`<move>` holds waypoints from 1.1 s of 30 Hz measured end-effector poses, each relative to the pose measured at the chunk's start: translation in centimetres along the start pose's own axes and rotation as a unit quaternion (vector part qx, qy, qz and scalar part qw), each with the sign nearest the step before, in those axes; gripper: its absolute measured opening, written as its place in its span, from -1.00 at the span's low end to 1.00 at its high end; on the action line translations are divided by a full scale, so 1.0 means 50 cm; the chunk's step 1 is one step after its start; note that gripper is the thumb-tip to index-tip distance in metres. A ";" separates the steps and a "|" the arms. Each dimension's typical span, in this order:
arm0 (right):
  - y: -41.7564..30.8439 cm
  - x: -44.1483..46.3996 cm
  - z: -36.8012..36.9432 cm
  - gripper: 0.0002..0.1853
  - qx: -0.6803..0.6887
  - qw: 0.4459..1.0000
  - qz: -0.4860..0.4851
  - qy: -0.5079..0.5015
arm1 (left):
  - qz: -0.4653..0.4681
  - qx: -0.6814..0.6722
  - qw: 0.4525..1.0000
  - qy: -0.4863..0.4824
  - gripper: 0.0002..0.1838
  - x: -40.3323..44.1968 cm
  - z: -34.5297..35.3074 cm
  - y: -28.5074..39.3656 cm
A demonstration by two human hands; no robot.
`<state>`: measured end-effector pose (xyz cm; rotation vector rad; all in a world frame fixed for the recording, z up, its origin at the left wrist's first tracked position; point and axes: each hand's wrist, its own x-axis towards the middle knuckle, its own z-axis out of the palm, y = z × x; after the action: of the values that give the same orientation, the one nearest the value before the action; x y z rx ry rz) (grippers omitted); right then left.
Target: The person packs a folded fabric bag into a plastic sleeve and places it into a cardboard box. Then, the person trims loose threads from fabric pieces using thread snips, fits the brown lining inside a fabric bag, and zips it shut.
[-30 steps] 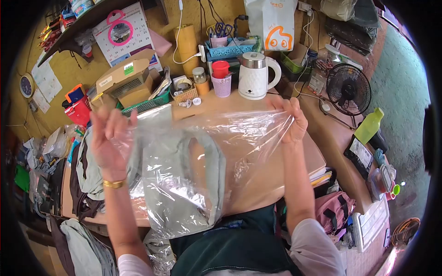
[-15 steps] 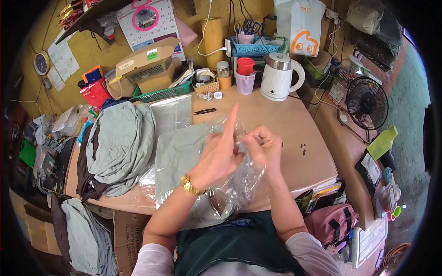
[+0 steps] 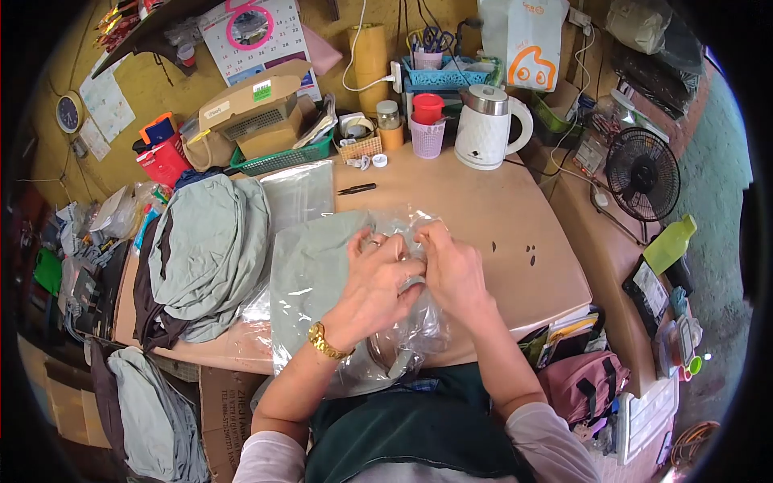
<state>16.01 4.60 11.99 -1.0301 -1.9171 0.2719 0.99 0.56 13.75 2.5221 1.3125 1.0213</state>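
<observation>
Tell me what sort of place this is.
Probably a small workroom for cloth goods, though I can't be certain: a grey-green fabric pile lies on the table, clear plastic covers similar fabric beside it, and a calendar hangs above.

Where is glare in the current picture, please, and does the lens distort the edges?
Head view: bright glare streaks on the clear plastic bag; head view: round black border, table seemingly bowed, likely by a wide lens; head view: left hand and right hand look fairly sharp.
</observation>
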 end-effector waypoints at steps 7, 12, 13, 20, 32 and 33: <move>0.015 0.010 0.017 -0.74 -0.031 0.995 0.054 -0.072 | -0.041 0.278 0.959 0.035 -0.76 -0.008 0.039 -0.006; 0.110 0.024 0.027 -0.21 0.194 0.939 0.183 -0.219 | -0.030 0.274 0.959 0.063 -0.71 -0.019 0.062 -0.023; 0.121 0.028 0.026 -0.14 0.226 0.923 0.199 -0.239 | -0.028 0.280 0.958 0.055 -0.75 -0.025 0.062 -0.028; 0.104 0.035 0.005 0.00 0.214 0.912 0.213 -0.277 | -0.079 0.231 0.968 0.055 -0.92 -0.013 0.052 -0.018; 0.081 0.046 -0.013 0.06 0.335 0.870 0.193 -0.306 | 0.071 0.214 0.952 0.208 -0.82 -0.012 0.096 -0.071; 0.078 0.046 -0.014 0.05 0.310 0.876 0.187 -0.318 | 0.071 0.214 0.952 0.208 -0.82 -0.011 0.097 -0.072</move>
<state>18.19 8.60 11.66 -0.9077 -1.9336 1.5047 1.27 3.31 8.35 2.8525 1.6318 1.5086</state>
